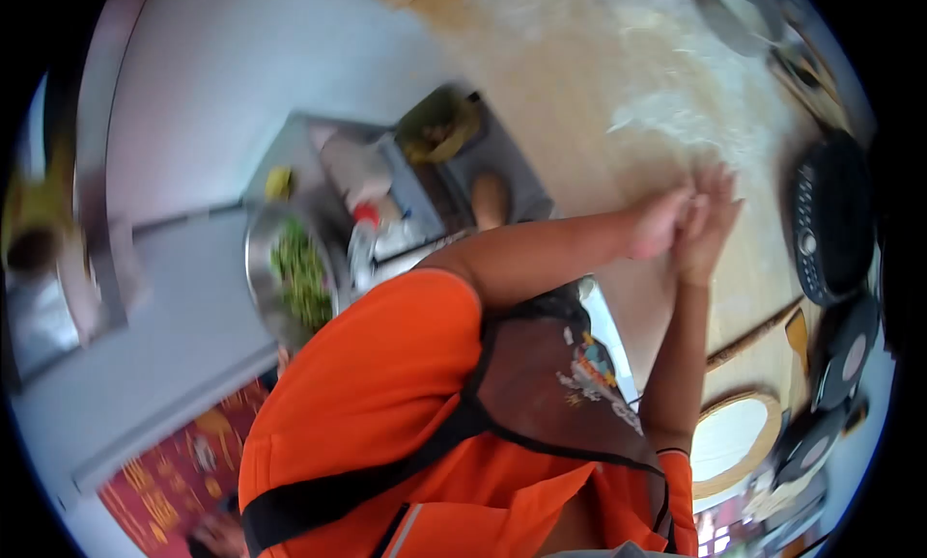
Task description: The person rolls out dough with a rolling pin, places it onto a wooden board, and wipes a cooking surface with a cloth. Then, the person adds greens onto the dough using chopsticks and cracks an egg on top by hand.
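Note:
My left hand reaches across from the left and lies against my right hand. Their palms meet, and the fingers look stretched out, though motion blurs them. Whether anything thin lies between the palms is hidden; no object shows in either hand. Both are above a wooden work surface, close to a patch of white flour spread over it.
At the right edge stands a black electric griddle, with a wooden spatula, a rolling pin and a round wood-rimmed tray nearby. Leftward are a steel bowl of chopped greens, a red-capped bottle and a green container.

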The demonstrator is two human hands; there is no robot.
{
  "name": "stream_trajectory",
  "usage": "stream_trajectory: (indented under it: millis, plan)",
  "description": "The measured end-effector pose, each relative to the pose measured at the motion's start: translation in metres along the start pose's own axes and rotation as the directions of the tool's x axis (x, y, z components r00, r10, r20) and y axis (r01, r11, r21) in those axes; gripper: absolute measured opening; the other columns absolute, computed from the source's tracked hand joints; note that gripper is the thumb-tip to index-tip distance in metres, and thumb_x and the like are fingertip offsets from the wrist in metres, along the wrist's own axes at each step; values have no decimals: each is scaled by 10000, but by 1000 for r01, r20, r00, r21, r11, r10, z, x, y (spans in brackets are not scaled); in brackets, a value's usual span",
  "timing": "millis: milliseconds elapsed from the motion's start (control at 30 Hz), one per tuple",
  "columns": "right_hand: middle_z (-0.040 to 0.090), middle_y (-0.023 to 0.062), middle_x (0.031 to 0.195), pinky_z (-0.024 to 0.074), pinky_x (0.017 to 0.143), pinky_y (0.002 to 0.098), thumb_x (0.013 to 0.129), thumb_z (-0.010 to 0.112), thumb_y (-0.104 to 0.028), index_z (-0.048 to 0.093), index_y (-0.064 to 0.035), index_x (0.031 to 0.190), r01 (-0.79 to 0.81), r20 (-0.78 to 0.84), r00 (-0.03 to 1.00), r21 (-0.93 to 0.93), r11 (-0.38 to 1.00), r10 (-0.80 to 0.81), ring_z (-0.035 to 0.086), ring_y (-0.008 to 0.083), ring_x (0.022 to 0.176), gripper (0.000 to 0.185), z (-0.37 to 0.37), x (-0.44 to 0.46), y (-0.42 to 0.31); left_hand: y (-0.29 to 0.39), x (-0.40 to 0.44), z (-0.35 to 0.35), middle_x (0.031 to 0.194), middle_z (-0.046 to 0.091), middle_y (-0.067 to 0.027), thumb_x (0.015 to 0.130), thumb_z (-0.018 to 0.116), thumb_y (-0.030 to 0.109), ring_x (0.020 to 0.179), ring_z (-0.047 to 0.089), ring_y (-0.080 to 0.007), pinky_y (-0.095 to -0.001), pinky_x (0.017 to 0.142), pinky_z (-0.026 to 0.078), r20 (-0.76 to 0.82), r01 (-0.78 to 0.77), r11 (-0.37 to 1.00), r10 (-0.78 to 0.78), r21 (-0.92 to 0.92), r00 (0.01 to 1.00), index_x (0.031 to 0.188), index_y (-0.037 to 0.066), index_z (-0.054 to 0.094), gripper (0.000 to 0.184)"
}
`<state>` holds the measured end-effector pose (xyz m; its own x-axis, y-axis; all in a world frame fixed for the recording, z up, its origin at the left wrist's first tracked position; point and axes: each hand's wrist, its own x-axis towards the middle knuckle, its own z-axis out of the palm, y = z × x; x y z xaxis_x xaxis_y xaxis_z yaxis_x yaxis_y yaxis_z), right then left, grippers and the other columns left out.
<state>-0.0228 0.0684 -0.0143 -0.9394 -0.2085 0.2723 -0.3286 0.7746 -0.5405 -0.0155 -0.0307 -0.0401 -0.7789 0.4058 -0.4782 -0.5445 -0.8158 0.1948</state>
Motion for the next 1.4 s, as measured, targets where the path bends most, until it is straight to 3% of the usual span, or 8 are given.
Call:
stream_trajectory:
  millis: [133,400,500,533,600,1000,1233,1400]
  plan:
    - [340,216,1594,125,1234,483,1081,291,-401,444,2,1487,36,27,998,499,866,-57,252,370,1509,592,-12,-1,-50,7,-25,21,1115,655,-34,1058,421,460,1082,582,-151,-332,962,466,22,-63,998,64,-22,998,1190,103,597,419]
    - [504,200,1470,364,1133,407,1048,468,-194,492,-2,1445,114,56,986,446,888,-155,483,335,1360,442,-33,-40,-48,21,-88,60,1485,447,-198,1060,361,527,1321,468,-267,-442,1177,284,-204,-20,997,5,-71,979,1448,107,441,577]
    - [629,106,1278,464,1029,333,1079,438,-243,547,-16,1376,-441,239,871,765,469,429,595,184,1164,389,-16,-48,-31,8,-79,-29,1617,227,-271,1024,530,361,1525,186,-357,-454,1239,151,347,-438,13,591,899,728,1555,-75,177,772]
    - [640,96,1242,475,1020,332,1087,417,-269,566,-22,1348,-496,293,808,807,321,512,604,171,1136,389,-3,-51,-12,36,-105,-20,1596,240,-309,963,610,317,1506,207,-425,-480,1238,144,478,-253,-427,581,868,659,1539,-99,196,822]
    - [627,135,1266,470,1055,358,1081,429,-245,554,19,1307,-346,417,751,909,-233,512,610,238,1171,369,-19,-47,-31,66,-105,-54,1583,211,-351,897,670,396,1510,161,-450,-541,1230,112,372,191,-708,558,680,742,1522,-131,192,947]
    - [633,176,1248,501,1038,383,1012,543,-124,498,13,1343,-291,410,645,912,-289,645,625,273,1182,361,-41,-79,-31,187,142,23,1629,183,-275,903,636,524,1535,133,-371,-474,1255,96,626,-203,-944,4,259,780,1535,-106,201,993]
    - [631,95,1277,486,1039,376,997,603,-179,519,-37,1392,-109,273,561,960,-257,781,622,224,1170,428,2,-104,-34,216,262,40,1643,214,-212,846,725,115,1516,205,-384,-461,1243,171,670,-675,-728,-442,121,597,1589,15,173,931]
    - [643,80,1225,507,986,341,996,609,-196,537,-44,1340,-87,232,609,970,-227,759,628,185,1142,384,-10,-96,-49,190,236,51,1645,200,-218,843,657,258,1522,182,-405,-520,1240,138,500,-797,-602,-678,44,540,1590,17,159,930]
